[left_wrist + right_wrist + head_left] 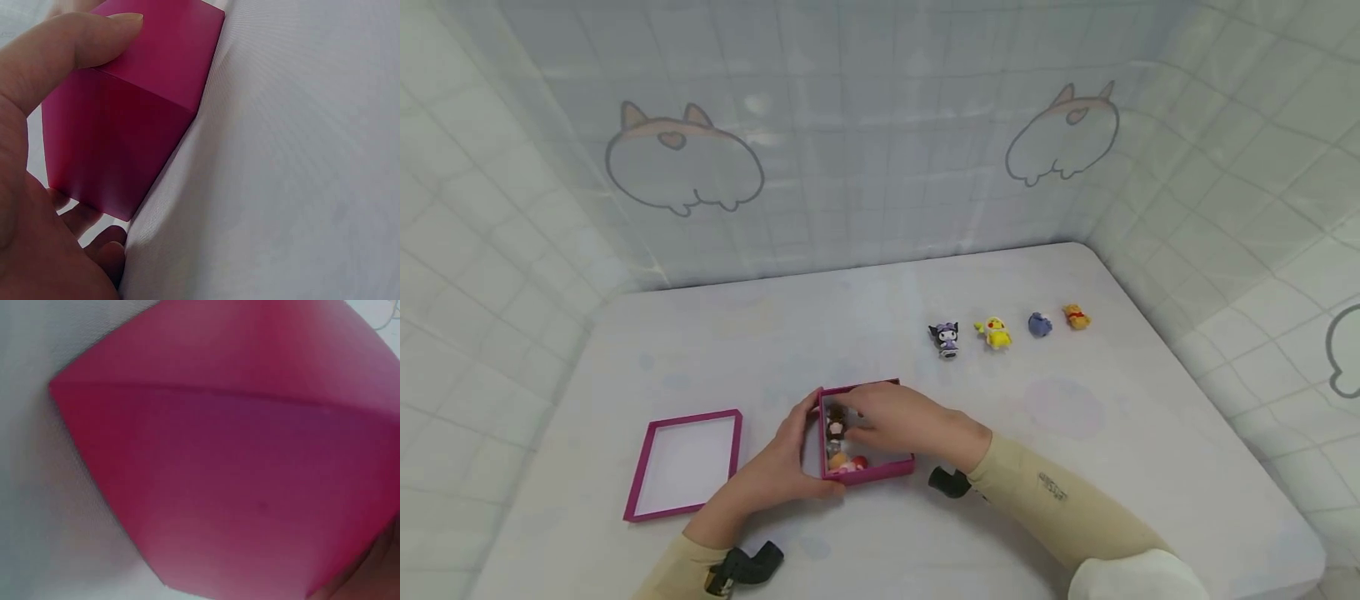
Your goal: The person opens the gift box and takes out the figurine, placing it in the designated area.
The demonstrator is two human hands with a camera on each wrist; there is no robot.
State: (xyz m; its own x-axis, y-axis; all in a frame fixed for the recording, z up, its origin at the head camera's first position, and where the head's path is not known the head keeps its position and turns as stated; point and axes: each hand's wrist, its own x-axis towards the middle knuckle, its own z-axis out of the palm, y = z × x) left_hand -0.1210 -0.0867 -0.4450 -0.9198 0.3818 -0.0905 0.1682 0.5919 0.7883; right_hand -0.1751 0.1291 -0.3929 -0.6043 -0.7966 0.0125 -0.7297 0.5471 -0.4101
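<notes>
Head view: the pink box (874,474) is rested on the table (820,325) and grasped by the person's left grip (786,461) (the thumb (94,40) is pressed to its near side). The right grip (904,421) is held partly inside the box; whether anything is grasped by it cannot be told. Small figures (836,428) are clustered along the box's left side. A pink-rimmed tray (688,462) is set to the left, and four small toys (997,334) are lined up behind, to the right.
</notes>
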